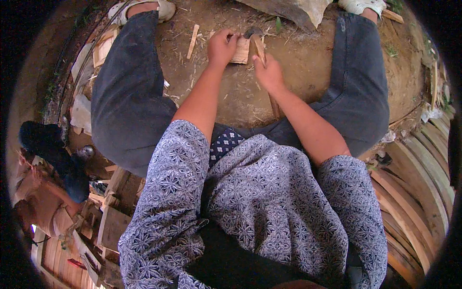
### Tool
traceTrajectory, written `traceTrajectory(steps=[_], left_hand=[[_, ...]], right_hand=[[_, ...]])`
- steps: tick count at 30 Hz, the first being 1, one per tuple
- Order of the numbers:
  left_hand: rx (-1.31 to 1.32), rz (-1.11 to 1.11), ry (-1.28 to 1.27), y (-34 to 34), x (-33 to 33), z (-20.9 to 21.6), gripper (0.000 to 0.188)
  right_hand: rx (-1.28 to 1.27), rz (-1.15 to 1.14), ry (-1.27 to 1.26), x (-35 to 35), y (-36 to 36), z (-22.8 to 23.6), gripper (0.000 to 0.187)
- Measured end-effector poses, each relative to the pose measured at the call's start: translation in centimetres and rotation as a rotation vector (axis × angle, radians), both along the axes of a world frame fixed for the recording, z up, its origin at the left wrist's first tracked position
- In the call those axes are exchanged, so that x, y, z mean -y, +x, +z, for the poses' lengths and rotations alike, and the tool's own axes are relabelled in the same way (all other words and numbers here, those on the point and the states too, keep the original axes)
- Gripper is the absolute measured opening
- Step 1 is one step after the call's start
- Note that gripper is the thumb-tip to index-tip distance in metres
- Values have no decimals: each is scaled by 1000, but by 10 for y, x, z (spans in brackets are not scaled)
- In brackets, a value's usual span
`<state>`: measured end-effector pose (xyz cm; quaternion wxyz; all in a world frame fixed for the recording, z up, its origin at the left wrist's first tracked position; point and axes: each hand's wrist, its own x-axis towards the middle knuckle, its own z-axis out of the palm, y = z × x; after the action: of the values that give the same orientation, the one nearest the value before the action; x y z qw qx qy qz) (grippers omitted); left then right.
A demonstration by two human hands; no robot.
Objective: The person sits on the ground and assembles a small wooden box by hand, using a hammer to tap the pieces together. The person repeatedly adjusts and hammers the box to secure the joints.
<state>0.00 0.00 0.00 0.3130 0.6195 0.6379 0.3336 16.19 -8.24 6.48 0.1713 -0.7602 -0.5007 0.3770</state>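
Note:
A small block of pale wood (240, 53) lies on the dirt ground between my feet. My left hand (222, 47) is at its left side, fingers curled in a pinch near its far edge; whatever they hold is too small to make out. In my right hand (269, 73) is a hammer (258, 47), gripped by its wooden handle. The dark hammer head is at the block's far right corner, close to my left fingertips. Whether the head touches the wood cannot be told.
A thin wood strip (193, 41) and scattered shavings lie on the ground. A large rock (298, 13) stands beyond the block. Long curved planks (409, 192) are stacked at the right. At the left, a person (53, 164) sits near more boards (115, 226).

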Motion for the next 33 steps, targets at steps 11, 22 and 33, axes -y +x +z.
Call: traceTrajectory(steps=[11, 22, 33], left_hand=[[43, 22, -62, -4, 5, 0, 21], [383, 254, -203, 4, -5, -14, 21], [222, 85, -3, 27, -5, 13, 18]], right_hand=[[-80, 31, 25, -8, 7, 3, 37], [-13, 113, -53, -19, 12, 11, 41], [-86, -3, -88, -22, 27, -10, 43]])
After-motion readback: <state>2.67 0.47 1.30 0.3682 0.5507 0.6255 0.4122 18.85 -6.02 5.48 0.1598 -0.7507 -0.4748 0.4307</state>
